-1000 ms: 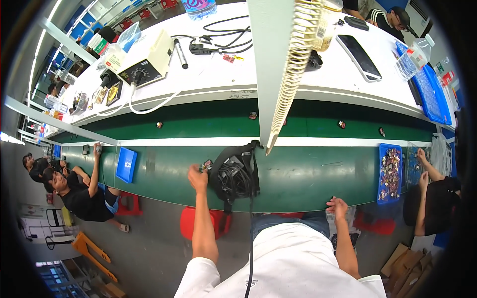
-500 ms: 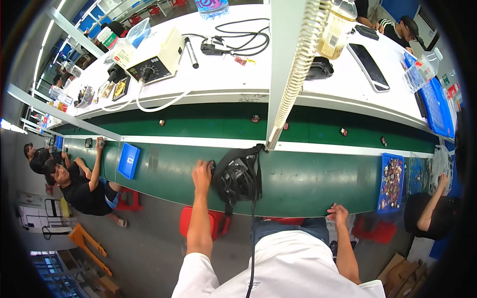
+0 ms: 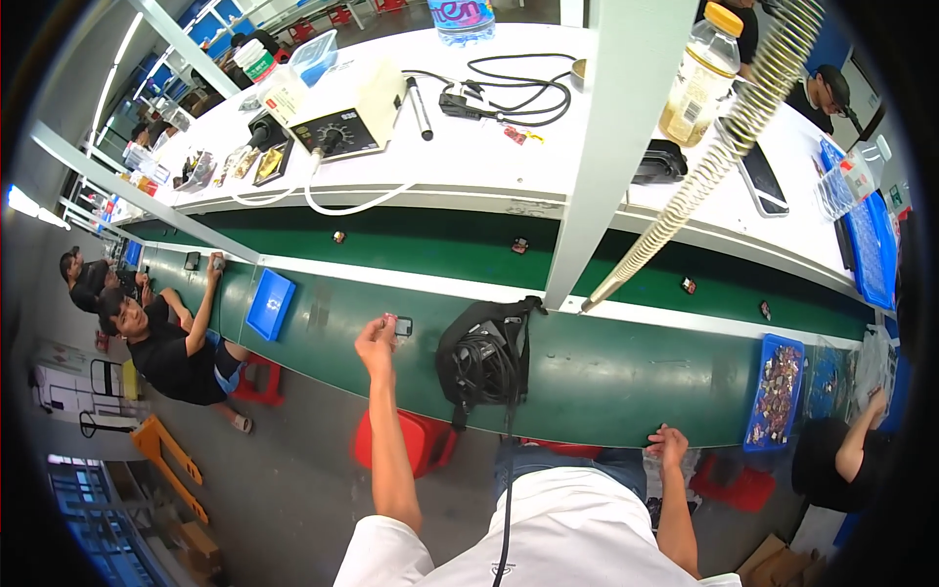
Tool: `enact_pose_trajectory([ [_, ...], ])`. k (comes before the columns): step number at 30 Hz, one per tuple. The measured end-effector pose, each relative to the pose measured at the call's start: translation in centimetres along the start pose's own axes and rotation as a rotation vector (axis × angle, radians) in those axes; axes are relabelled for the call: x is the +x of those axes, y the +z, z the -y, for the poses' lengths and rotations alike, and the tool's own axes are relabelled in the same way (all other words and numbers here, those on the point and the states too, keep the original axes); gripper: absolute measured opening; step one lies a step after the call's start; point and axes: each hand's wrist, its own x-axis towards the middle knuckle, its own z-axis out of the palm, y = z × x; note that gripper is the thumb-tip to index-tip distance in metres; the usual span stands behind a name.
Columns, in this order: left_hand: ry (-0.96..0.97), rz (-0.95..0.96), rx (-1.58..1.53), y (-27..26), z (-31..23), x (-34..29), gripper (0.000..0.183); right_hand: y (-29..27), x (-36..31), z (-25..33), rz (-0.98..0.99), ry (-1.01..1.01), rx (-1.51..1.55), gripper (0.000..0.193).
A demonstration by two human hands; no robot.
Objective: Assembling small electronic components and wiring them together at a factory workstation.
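Along the near edge of a long green conveyor belt [image 3: 606,377], the person's left hand [image 3: 376,339] is reaching out at the end of a bare, outstretched arm. Its fingers are pinching together around a small pinkish part [image 3: 389,318], holding it just above the belt. Just beside that hand, a small dark square component [image 3: 404,326] is lying on the green surface. The right hand [image 3: 669,447] is hanging low by the belt's near edge, fingers curling loosely inward; whether it is holding anything cannot be told.

Between the two hands, a black bundle of coiled cables [image 3: 486,359] is sitting on the belt, a strap running from it up toward a white upright post [image 3: 608,147]. A coiled white spring hose [image 3: 724,147] is slanting down beside the post. Beyond the belt, a white tabletop [image 3: 548,166] is carrying a cream-coloured soldering station [image 3: 350,117], a loop of black cable [image 3: 509,93] and a clear bottle with an orange cap [image 3: 696,78]. A flat blue tray [image 3: 269,303] is lying on the belt well to the left, where another seated person in a black shirt [image 3: 171,352] is reaching up to the belt. To the right, a blue tray of small mixed parts [image 3: 778,391] is resting on the belt
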Motion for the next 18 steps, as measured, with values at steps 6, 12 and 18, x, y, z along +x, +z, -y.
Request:
enact_pose_trajectory([
  [6,0.048,-0.042,0.101,-2.9,-1.2,2.6,0.013,-0.2,0.5,0.1,-0.005,-0.023,0.011,0.028],
  [12,0.039,-0.227,0.014,-10.9,2.3,8.9,0.037,0.4,0.8,0.1,0.025,-0.023,-0.01,0.027],
  [18,-0.025,-0.519,0.063,-8.4,10.2,-4.7,0.04,-0.5,0.9,-0.8,0.006,-0.075,0.022,0.028],
])
